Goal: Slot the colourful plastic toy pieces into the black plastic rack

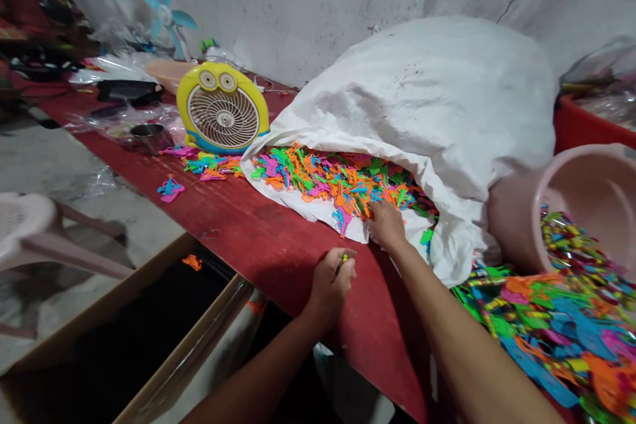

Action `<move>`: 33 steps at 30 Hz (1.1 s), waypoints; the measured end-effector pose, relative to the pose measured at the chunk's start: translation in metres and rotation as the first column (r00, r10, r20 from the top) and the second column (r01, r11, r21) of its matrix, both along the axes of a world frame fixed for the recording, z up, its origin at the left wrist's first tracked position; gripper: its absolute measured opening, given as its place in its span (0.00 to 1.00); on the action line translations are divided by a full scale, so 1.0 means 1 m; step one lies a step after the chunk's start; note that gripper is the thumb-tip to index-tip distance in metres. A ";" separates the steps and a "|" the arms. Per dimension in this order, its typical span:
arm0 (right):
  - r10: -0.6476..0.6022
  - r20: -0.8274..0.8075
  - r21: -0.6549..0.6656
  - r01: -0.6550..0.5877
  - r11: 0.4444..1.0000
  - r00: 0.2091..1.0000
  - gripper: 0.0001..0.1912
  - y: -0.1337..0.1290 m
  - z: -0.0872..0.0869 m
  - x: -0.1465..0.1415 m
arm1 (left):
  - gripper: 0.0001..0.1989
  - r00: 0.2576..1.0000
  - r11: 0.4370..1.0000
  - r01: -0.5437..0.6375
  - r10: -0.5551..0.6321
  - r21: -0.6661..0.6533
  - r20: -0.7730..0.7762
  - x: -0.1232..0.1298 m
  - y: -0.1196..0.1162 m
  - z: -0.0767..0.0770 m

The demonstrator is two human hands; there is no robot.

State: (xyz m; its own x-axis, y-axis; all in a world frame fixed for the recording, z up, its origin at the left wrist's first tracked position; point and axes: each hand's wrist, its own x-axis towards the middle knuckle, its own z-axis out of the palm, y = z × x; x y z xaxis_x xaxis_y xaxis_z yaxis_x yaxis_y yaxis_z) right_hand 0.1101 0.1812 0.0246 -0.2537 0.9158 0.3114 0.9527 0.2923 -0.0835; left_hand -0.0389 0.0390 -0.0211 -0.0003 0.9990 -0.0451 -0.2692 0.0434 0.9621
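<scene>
Against a grey, stained wall (308, 6), your red bench (253, 218) carries a white sack (422, 93), its mouth open toward the near edge. Loose plastic pieces (342, 182) fill that mouth, touching your right hand (387, 224); whether its grip is closed on any, you cannot tell. Your left hand (334, 278), just nearer you, has a narrow grip around a small yellow-green item (344, 258). Count one sack, two fans, blue (165, 13) and yellow (224, 112), one metal cup (150, 138), one pink bucket (517, 205) on its side at right, and one open box (169, 351) below the near edge; the pieces are too many to count.
</scene>
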 end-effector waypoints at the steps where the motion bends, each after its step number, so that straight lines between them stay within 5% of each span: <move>1: -0.004 0.003 -0.002 0.004 1.000 1.000 0.08 -0.001 -0.001 0.003 | 0.12 1.000 1.000 0.000 0.000 0.000 -0.003 0.000 0.000 -0.001; 5: 0.068 0.000 0.076 -0.068 0.995 0.998 0.13 -0.025 0.005 0.012 | 0.14 1.000 1.000 -0.024 0.024 0.016 0.009 0.001 0.003 -0.001; 11: 0.186 0.094 0.106 -0.195 0.975 0.978 0.15 -0.109 0.009 0.000 | 0.16 1.000 1.000 0.021 -0.021 0.001 -0.003 0.005 0.000 0.007; 15: 0.196 -0.103 0.056 -0.191 0.980 0.975 0.17 -0.147 0.001 0.003 | 0.11 0.996 1.000 0.020 -0.020 0.006 -0.082 0.009 -0.009 0.013; 19: 0.108 -0.538 0.002 -0.126 0.992 0.836 0.31 -0.164 0.007 0.025 | 0.12 0.990 0.997 0.066 -0.062 0.031 -0.126 0.012 -0.016 0.018; 21: -0.001 -0.653 -0.103 -0.088 0.991 0.758 0.31 -0.171 0.013 0.038 | 0.13 0.986 0.992 0.115 -0.106 0.060 -0.130 0.017 -0.018 0.020; 25: -0.169 -0.731 -0.401 -0.216 0.890 0.661 0.17 -0.188 0.016 0.054 | 0.09 0.985 0.985 0.169 -0.167 0.038 -0.045 0.032 -0.024 0.018; 33: -0.365 -0.839 -0.385 0.033 0.922 0.404 0.18 -0.208 0.002 0.047 | 0.13 0.983 0.989 0.131 -0.139 0.070 0.123 0.038 -0.030 0.010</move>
